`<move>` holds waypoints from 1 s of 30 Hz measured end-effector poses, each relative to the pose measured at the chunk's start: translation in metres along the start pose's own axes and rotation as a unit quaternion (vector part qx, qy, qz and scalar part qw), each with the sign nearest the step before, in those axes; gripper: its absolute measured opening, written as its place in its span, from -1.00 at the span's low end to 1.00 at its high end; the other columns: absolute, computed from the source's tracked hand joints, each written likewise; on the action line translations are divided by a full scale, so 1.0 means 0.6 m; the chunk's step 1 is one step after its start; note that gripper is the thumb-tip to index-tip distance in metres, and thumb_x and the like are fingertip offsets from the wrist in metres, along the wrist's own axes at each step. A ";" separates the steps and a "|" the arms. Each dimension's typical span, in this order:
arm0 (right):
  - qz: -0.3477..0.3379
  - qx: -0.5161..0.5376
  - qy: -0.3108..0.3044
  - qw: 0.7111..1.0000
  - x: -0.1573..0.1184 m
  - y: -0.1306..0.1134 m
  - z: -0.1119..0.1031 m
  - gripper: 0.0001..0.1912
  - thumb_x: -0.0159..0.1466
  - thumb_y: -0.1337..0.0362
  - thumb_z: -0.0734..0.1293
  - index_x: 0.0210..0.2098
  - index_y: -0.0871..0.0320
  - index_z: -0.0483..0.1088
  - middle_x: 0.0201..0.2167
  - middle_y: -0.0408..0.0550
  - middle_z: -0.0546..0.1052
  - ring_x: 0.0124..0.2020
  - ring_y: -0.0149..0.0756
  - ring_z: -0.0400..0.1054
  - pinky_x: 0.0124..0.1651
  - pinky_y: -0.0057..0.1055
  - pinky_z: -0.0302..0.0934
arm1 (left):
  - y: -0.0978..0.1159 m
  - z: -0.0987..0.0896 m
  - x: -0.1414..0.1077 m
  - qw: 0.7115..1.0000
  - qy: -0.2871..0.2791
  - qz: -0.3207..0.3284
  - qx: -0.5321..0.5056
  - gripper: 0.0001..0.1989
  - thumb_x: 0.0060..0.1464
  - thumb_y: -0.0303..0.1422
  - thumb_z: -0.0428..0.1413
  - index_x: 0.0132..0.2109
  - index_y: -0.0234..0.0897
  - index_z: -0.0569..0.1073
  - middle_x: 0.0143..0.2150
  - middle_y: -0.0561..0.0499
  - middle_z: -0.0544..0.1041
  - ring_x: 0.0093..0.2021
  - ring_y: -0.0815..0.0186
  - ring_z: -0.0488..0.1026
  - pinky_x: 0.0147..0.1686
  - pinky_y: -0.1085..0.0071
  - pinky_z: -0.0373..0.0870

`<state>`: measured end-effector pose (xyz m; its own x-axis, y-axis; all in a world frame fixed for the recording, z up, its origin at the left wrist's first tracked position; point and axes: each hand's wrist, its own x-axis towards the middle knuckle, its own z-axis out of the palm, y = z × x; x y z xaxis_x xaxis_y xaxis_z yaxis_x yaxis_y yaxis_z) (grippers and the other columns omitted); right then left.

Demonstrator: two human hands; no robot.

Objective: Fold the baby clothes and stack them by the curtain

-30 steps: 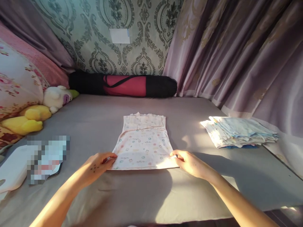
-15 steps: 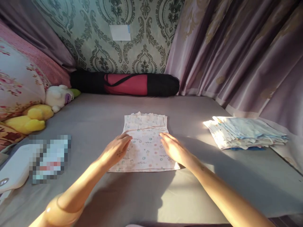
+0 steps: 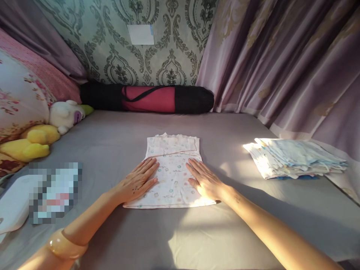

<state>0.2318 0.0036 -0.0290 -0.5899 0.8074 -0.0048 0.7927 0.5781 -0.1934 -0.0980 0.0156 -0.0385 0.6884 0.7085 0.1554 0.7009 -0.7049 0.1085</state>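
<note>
A white garment (image 3: 171, 176) with small pastel prints lies partly folded on the grey sheet (image 3: 112, 138), its upper part turned over into a band. My left hand (image 3: 140, 176) rests flat on its left side, fingers stretched out. On the right side, my right hand (image 3: 201, 178) lies flat with its fingers spread. Neither hand grips the cloth. A bangle (image 3: 67, 243) circles my left wrist area.
A stack of folded light cloths (image 3: 295, 159) sits at the right. Along the back wall lies a black and red roll bag (image 3: 149, 98). Plush toys (image 3: 36, 140), a white device (image 3: 17, 202) and a blurred flat object (image 3: 57, 193) are at the left.
Both hands have flattened onto the garment, with their fingers now spread out over its sides. The lower part of the cloth looks slightly wider. The view has shifted a little.
</note>
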 end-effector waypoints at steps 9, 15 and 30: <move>-0.034 -0.028 0.055 0.998 -0.010 0.013 0.025 -0.40 0.46 0.11 0.03 0.39 0.28 0.00 0.41 0.13 -0.07 0.42 -0.09 -0.20 0.40 -0.02 -0.10 | -0.010 0.004 -0.007 1.000 0.004 0.016 0.018 -0.37 0.37 -0.13 -0.19 0.45 -0.16 -0.21 0.47 -0.03 -0.09 0.43 0.15 -0.07 0.39 0.18 -0.06; -0.009 0.043 -0.004 0.999 -0.001 0.012 0.003 -0.38 0.45 0.06 0.06 0.40 0.21 -0.01 0.42 0.08 -0.12 0.43 -0.09 -0.25 0.42 -0.01 -0.21 | -0.016 0.006 -0.002 1.000 -0.021 0.007 0.001 -0.38 0.36 -0.09 -0.22 0.44 -0.22 -0.09 0.46 -0.09 -0.03 0.43 0.13 -0.07 0.38 0.13 -0.05; 0.014 0.166 0.053 0.985 -0.158 -0.025 -0.065 -0.73 0.36 0.29 0.22 0.00 0.06 0.45 0.02 -0.01 0.47 0.01 -0.25 0.40 0.03 -0.33 0.35 | 0.054 -0.090 -0.074 0.991 -0.054 0.004 -0.126 -0.73 0.26 -0.15 0.05 -0.01 -0.16 0.46 -0.06 -0.01 0.48 -0.12 0.27 0.47 -0.18 0.41 0.44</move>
<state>0.2817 -0.0769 0.0126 -0.5354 0.8404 0.0837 0.7047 0.4992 -0.5042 -0.1160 -0.0408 0.0110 0.7190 0.6930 0.0534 0.6361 -0.6870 0.3513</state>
